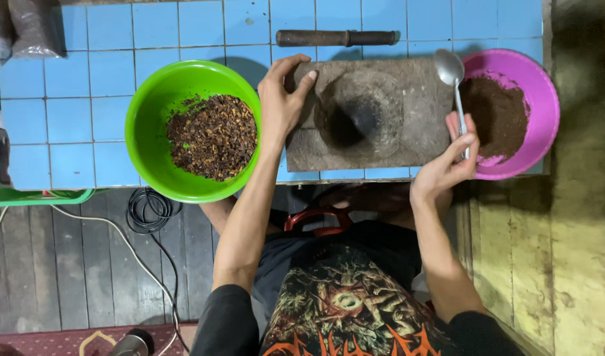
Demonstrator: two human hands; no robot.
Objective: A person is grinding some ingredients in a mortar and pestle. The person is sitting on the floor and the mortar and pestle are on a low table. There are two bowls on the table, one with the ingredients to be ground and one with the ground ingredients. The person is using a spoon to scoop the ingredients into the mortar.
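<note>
A person sits at a blue-tiled counter point(72, 118) with both bare forearms stretched over its near edge. The left hand point(283, 99) lies on the far left corner of a flat grey stone mortar slab point(421, 99), fingers spread and curled over its edge, pressing on the stone rather than closing round anything. The slab lies at the middle of the counter, with a dark hollow point(355, 118) worn into its centre. The right hand point(451, 161) is at the slab's near right corner, thumb and fingers pinched round the handle of a metal spoon point(451, 72); the spoon's bowl points to the far side and hangs over the gap between the slab and a pink bowl point(543, 99). That bowl stands just right of the slab, touching or nearly touching it, and holds a dark brown, finely ground powder point(497, 115). A green bowl point(151, 118) stands just left of the slab, holding coarse brown chopped pieces point(213, 135). A dark cylindrical pestle point(335, 37) lies crosswise on the tiles beyond the slab. Below the counter's near edge, a black cable point(144, 211) lies coiled on the wooden floor point(65, 264).
</note>
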